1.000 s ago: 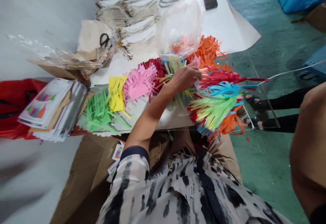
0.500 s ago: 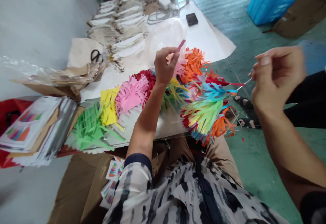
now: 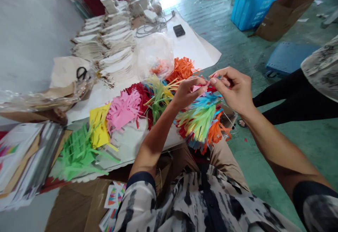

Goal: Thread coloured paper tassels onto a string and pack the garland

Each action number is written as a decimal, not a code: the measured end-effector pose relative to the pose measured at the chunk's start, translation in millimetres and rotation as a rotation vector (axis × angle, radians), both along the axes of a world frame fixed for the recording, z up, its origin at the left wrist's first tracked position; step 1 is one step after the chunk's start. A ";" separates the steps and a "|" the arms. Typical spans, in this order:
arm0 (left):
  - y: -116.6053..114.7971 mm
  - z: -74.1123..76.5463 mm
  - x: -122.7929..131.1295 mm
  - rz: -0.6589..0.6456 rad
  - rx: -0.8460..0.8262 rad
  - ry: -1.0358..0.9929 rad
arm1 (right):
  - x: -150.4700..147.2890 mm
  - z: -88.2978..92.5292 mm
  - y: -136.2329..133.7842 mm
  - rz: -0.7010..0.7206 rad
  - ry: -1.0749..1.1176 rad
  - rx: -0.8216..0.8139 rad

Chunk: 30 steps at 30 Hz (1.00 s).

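You can read no text; the pale marks (image 3: 259,14) on the large blue plastic crate (image 3: 241,10) are illegible.

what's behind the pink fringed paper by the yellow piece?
Dark red fringe shows behind and right of the pink fringed paper; whatever lies underneath is hidden.

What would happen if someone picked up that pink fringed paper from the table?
The pink fringed paper would probably droop, since its narrow strips already bend every way. It looks light, being thin cut paper. Its loose ends might snag on the dark red fringe beside it.
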<state>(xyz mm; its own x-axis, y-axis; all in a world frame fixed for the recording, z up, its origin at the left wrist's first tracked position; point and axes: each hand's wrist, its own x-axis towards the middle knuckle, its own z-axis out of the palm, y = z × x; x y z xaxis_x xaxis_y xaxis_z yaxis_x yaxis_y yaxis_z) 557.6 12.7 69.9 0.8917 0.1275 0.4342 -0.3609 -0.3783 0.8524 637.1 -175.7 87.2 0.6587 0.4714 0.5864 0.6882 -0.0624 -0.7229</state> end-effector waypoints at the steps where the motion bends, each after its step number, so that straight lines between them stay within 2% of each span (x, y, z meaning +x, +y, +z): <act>1: -2.0 -1.2 0.1 0.011 -0.030 0.005 | 0.0 -1.5 -0.2 0.002 0.006 0.003; 5: -11.4 -6.9 -0.2 0.074 -0.170 -0.013 | 0.2 -7.5 0.8 0.004 0.023 -0.014; 11: -15.7 -16.6 -4.1 0.052 -0.281 -0.011 | 3.2 -13.2 2.0 0.020 0.033 -0.007; 16: -14.4 -16.1 -8.1 0.062 -0.348 0.005 | 2.4 -12.3 1.8 0.022 0.024 -0.043; 20: -15.7 -14.6 -7.3 0.122 -0.343 0.007 | 0.0 -13.6 2.8 0.013 -0.006 -0.060; 25: -23.4 -15.3 -2.6 0.230 -0.293 -0.053 | -0.1 -17.2 9.7 -0.108 -0.017 -0.073; 27: -23.7 -14.3 -0.9 0.165 -0.291 -0.032 | 2.8 -19.8 12.8 -0.146 -0.009 -0.079; 30: -18.7 -12.9 1.6 -0.007 -0.289 0.048 | 8.6 -23.5 14.3 -0.166 0.003 -0.084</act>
<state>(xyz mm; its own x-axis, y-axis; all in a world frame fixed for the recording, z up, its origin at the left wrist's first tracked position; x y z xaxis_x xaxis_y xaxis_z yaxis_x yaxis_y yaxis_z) 559.2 -6.0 57.0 0.9116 0.2338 0.3382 -0.3195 -0.1150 0.9406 645.7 -161.4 63.6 0.7333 0.4032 0.5475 0.6611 -0.2347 -0.7126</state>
